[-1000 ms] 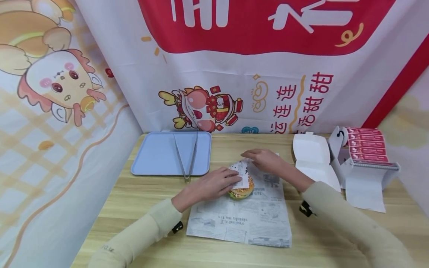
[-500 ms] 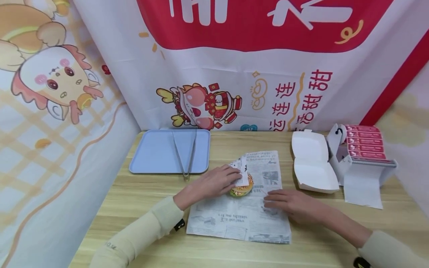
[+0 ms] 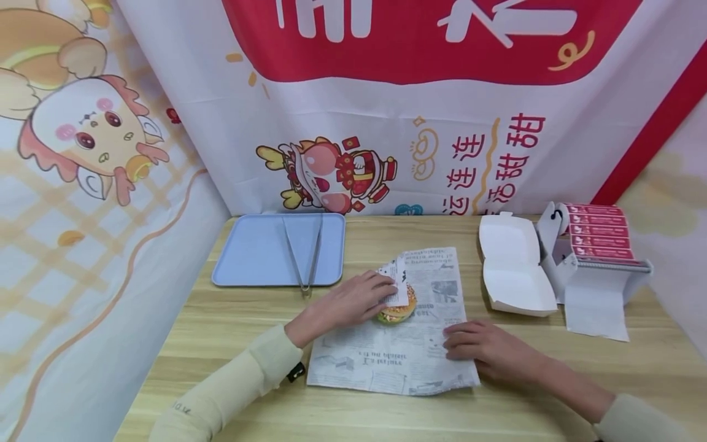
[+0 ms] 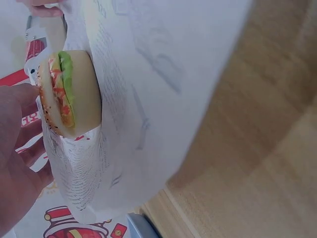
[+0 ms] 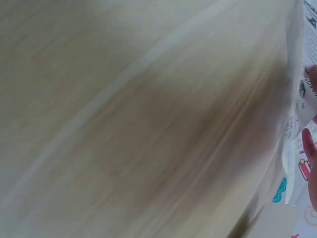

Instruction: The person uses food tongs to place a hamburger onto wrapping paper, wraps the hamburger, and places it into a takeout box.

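Observation:
A seeded burger with lettuce lies on a newsprint-patterned sheet of wrapping paper, one corner of which is folded over the bun. My left hand rests on that folded corner, pressing it against the burger's top. In the left wrist view the burger's filling faces the camera, with the left hand beside the seeded bun. At the sheet's right edge my right hand pinches the paper, which bows up there. Only fingertips of the right hand show in the right wrist view, next to the paper.
A blue tray with metal tongs across it stands at the back left. To the back right are an open white takeaway box and a dispenser with a roll of red labels. A printed cloth hangs behind the table.
My right hand has come from the sheet's top down to its right edge, and the paper's lower right corner has lifted slightly. The left hand stays on the folded corner.

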`<state>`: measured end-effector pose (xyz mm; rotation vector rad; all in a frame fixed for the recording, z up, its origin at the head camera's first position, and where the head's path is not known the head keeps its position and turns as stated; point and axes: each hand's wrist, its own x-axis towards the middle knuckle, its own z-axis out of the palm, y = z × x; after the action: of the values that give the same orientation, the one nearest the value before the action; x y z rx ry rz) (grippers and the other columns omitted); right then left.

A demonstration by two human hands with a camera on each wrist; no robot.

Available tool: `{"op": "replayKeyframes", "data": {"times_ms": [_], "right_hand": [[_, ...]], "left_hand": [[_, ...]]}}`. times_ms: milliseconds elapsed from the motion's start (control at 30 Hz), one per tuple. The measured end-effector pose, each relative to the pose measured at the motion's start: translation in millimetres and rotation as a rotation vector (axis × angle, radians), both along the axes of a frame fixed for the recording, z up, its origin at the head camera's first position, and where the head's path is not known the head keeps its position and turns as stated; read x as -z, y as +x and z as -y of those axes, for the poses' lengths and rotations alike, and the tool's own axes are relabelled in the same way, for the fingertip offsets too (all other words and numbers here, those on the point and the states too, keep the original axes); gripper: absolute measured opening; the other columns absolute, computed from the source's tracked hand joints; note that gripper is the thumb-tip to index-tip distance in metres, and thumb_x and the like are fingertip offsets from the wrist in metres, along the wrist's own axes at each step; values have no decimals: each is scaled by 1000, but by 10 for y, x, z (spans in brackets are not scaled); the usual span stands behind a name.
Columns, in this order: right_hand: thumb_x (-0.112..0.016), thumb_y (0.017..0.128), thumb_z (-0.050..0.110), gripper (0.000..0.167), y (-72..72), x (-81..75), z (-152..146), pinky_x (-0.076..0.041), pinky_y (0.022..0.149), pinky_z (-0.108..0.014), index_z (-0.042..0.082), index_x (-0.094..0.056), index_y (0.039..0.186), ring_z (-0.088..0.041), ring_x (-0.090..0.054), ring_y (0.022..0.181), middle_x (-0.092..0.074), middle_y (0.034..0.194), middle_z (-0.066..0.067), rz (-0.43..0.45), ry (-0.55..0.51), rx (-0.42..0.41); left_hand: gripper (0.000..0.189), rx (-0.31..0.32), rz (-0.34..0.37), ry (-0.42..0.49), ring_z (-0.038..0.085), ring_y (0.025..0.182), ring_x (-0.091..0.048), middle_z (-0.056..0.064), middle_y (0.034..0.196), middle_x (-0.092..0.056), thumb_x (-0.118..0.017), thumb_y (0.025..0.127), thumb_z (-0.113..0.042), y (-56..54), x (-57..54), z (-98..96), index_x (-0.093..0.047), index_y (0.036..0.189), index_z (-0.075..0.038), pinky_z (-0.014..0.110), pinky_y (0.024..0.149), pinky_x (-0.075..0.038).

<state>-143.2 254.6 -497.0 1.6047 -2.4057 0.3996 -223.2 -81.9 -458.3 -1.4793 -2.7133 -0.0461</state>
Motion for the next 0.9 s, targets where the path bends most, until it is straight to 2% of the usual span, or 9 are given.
{"op": "replayKeyframes", "data": {"times_ms": [167,267,400,567,633,800,900], "right_hand": [[-72,73,-3,41,-49,-63,56,-49,91,-46,20,-74,107,-19,-67,107,-74,111,4,77,-123,37],[-70,74,-7,36,-115,-132,118,-52,89,-42,16,-74,101,-18,-68,100,-74,105,1,103,-169,61],[-69,79,-9,29,-230,-253,213,-58,79,-34,14,-73,96,-14,-69,91,-74,96,2,186,-188,114],[-66,94,8,8,-405,-374,377,-53,63,-22,15,-69,92,0,-58,70,-71,83,9,440,-195,226],[-63,97,16,8,-480,-402,446,-47,57,-19,16,-65,89,4,-50,63,-65,76,10,518,-203,275],[-63,98,21,15,-646,-418,586,-39,53,-18,15,-56,85,1,-42,59,-46,66,11,528,-224,365],[-66,96,22,13,-729,-414,665,-37,52,-19,16,-58,88,-1,-42,58,-45,66,11,530,-240,404]], "left_hand": [[43,4,-11,28,18,126,-52,2,138,-57,-55,102,-36,14,0,3,-55,142,-19,32,106,-48],[42,4,5,47,17,121,-53,2,135,-58,-55,102,-36,21,-6,5,-56,141,-21,30,100,-50],[40,2,32,58,15,118,-53,1,135,-58,-54,102,-36,22,-13,0,-57,140,-23,28,96,-51],[38,1,57,86,14,115,-54,1,131,-59,-56,102,-32,12,-20,10,-59,139,-23,26,92,-51],[37,4,63,104,14,113,-55,1,129,-60,-56,102,-29,4,-18,12,-60,138,-23,26,91,-51],[35,22,72,141,12,110,-54,0,125,-60,-57,102,-26,-20,7,19,-62,136,-22,24,90,-50],[30,15,86,155,12,114,-53,-1,125,-59,-58,101,-27,-30,16,28,-67,130,-21,23,95,-49]]}}
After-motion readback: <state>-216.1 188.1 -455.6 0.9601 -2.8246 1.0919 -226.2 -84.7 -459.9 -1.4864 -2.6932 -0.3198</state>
